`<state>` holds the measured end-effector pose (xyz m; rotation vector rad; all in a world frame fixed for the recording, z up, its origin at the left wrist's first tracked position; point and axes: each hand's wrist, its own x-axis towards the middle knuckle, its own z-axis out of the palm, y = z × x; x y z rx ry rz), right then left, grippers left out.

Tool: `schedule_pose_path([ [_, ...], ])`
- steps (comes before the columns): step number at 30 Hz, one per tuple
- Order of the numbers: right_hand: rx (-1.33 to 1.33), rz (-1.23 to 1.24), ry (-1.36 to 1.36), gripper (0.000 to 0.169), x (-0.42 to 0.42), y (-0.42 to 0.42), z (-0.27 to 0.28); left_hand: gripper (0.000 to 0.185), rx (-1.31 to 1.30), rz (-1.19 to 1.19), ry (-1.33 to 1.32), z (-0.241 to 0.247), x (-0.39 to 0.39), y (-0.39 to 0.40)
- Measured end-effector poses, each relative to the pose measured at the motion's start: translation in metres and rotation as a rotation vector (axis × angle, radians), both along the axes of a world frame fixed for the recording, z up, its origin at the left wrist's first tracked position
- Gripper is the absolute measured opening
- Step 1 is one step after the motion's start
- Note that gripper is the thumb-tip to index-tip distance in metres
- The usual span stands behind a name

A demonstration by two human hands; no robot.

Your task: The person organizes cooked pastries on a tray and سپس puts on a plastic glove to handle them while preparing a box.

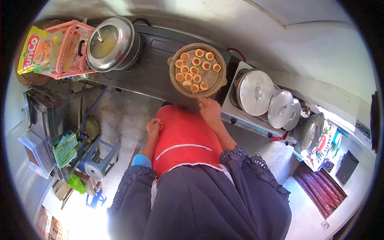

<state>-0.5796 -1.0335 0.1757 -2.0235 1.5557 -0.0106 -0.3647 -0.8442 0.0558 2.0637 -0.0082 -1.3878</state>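
A round, earthen-looking pan (173, 73) with small side lugs sits on the dark stove top. Several small round pastries (196, 61) lie inside it, most with browned tops and pale sides. At the pan's near rim is my right hand (210, 111), its fingers closed around a thin utensil (194, 94); only a small tip shows inside the rim, and the rest is hidden. My left hand (154, 127) hangs curled beside the red apron (186, 135), away from the stove, with nothing visible in it.
Left on the dark stove top (150, 66) stands a large lidded pot (109, 45), beside a pink plastic basket (64, 48) of packets. To the right, several lidded pots (255, 93) crowd a second stove (231, 108). A blue-grey stool (100, 160) stands on the floor at left.
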Motion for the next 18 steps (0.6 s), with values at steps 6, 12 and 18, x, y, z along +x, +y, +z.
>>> schedule_pose_path([
  [6,-0.153,-0.186,-0.296,0.023,-0.004,-0.012,-0.008,0.015,-0.02,-0.04,-0.024,-0.007,0.003,0.002],
  [12,-0.109,-0.119,-0.288,0.02,0.013,-0.004,-0.011,0.013,-0.02,-0.003,-0.01,-0.006,0.003,0.001],
  [18,0.003,-0.094,-0.098,0.022,0.013,0.016,-0.012,0.014,0.007,-0.03,-0.012,-0.001,0.004,0.0],
])
